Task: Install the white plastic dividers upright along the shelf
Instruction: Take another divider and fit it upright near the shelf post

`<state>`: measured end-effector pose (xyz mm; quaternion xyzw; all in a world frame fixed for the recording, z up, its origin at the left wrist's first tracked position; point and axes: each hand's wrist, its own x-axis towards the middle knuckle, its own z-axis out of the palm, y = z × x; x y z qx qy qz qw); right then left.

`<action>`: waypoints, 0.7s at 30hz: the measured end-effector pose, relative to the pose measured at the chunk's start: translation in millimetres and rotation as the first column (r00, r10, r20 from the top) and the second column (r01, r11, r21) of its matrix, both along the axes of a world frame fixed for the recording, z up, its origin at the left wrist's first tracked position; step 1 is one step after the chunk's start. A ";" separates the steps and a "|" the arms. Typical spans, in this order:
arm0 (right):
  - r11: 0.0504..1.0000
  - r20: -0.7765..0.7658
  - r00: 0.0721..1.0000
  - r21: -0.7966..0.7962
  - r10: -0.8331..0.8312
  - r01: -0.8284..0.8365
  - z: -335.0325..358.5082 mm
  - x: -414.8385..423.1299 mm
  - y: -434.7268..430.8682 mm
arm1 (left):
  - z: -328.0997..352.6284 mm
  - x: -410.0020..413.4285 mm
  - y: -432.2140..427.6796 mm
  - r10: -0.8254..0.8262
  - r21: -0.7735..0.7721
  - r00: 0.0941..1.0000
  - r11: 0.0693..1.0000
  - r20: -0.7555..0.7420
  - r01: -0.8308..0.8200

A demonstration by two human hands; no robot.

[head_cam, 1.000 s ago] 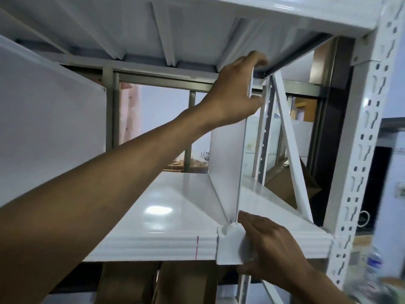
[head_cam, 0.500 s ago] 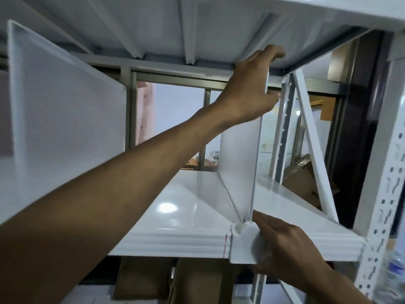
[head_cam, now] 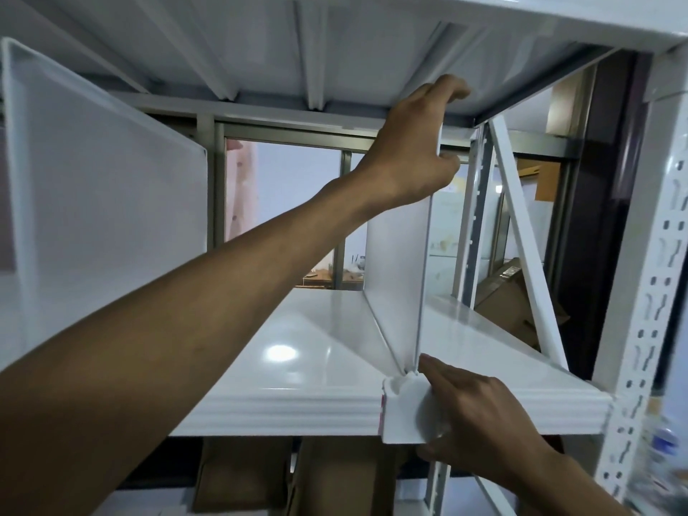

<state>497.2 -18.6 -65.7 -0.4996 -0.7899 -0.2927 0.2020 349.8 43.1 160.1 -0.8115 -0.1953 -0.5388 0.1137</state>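
A white plastic divider stands upright on the glossy white shelf, right of centre. My left hand grips its top front corner, just under the shelf above. The divider's foot ends in a white clip hooked over the shelf's front lip. My right hand holds that clip, fingers on its right side and thumb beneath. A second white divider stands upright at the far left.
A perforated white upright frames the right side, with a diagonal white brace behind it. Cardboard boxes sit below the shelf and another box behind the brace. A window frame shows at the back.
The view has shifted left, so the left divider shows more fully. Both hands keep their hold on the divider and its clip; the divider stays upright in the same spot.
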 end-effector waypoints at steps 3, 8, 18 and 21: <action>0.999 0.028 1.000 0.054 -0.002 0.000 -0.9 -1.8 1.9 | -0.3 -2.4 1.6 0.005 -0.001 1.000 1.000 0.003 -0.005; 0.997 -0.003 0.999 0.063 0.044 -0.044 -1.7 2.1 4.4 | -1.2 -3.8 2.3 0.014 -0.013 1.000 1.000 0.005 -0.014; 0.996 -0.056 0.995 0.030 0.082 -0.080 4.3 -1.5 -14.8 | -30.7 -20.5 -20.7 -0.050 -0.133 0.998 0.990 0.043 0.055; 0.962 -0.107 0.973 0.204 0.206 -0.181 19.2 -1.3 -28.7 | -60.8 -47.5 -35.6 -0.008 -0.163 0.996 0.986 0.093 0.023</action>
